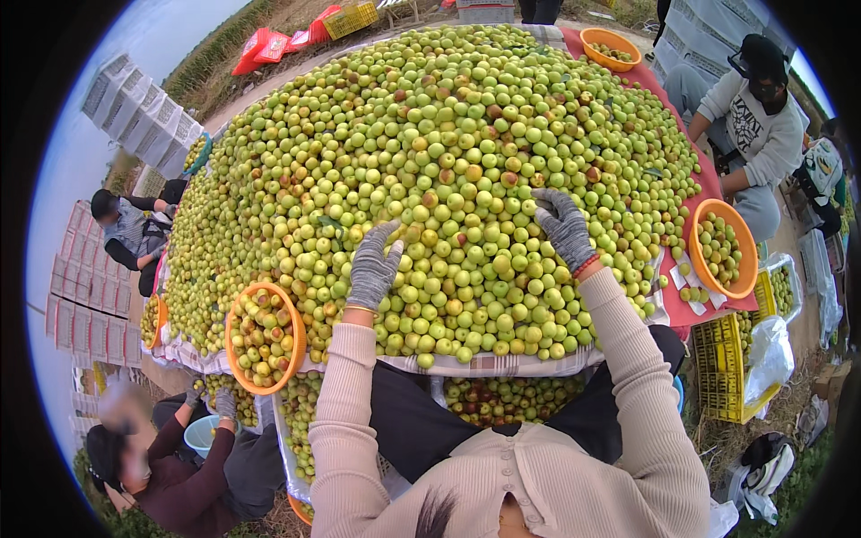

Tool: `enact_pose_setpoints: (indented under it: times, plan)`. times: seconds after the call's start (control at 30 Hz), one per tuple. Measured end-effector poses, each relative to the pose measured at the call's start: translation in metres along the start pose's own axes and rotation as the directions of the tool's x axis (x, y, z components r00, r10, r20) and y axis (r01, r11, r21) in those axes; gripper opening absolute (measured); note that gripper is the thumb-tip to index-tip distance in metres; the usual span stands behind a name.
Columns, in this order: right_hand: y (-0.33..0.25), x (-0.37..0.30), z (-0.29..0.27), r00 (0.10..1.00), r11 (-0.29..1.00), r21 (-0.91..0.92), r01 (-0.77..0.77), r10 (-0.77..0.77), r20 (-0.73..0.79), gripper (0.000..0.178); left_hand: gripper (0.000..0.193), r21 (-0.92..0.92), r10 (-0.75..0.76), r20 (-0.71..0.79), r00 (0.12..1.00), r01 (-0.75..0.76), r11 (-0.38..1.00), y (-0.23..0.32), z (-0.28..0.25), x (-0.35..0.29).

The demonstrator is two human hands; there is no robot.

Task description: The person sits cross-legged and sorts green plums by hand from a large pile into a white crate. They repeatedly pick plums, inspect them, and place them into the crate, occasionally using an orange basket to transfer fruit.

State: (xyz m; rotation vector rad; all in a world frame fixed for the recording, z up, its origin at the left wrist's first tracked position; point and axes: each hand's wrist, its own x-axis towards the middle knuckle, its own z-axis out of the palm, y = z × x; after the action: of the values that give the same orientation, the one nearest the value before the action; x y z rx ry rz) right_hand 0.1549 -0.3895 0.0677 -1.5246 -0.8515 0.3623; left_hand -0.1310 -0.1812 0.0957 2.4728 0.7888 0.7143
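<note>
A wide heap of small round yellow-green fruits (430, 179), apparently jujubes, some with reddish-brown patches, fills the cloth-covered table before me. My left hand (375, 269), in a grey knit glove, rests at the near part of the heap. Its fingers are apart and stretched forward over the fruits. Farther right and slightly deeper in the heap, my right hand (565, 231), gloved alike, has its fingers apart and bent leftward over the fruits. Nothing shows held in either hand. Left of my left forearm, an orange basin (300, 339) holds redder, blotched fruits.
Another orange basin (753, 260) of fruits sits at the table's right edge, beside a yellow crate (717, 372). Redder fruits (511, 401) lie below the near edge, between my knees. Co-workers sit at the right (762, 134), left (130, 224) and lower left (193, 466). Stacked crates (143, 117) stand behind.
</note>
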Motion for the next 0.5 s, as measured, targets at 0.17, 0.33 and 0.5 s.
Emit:
enact_pose_setpoints:
  times: [0.17, 0.33, 0.5]
  plan:
    - [0.041, 0.127, -0.019, 0.994, 1.000, 0.027, -0.009, 0.012, -0.108, 0.038, 0.042, 0.175, 0.127, -0.004, 0.992, -0.125, 0.977, -0.022, 0.040, 0.128]
    - [0.085, 0.223, -0.012, 0.977, 0.977, -0.170, 0.124, -0.151, -0.150, 0.040, 0.051, 0.159, 0.106, 0.033, 0.994, -0.110, 0.981, -0.035, 0.091, 0.241]
    - [0.114, 0.271, 0.004, 0.976, 0.936, -0.301, 0.184, -0.211, -0.059, 0.039, 0.051, 0.145, 0.199, 0.084, 0.977, -0.209, 0.967, -0.043, 0.131, 0.306]
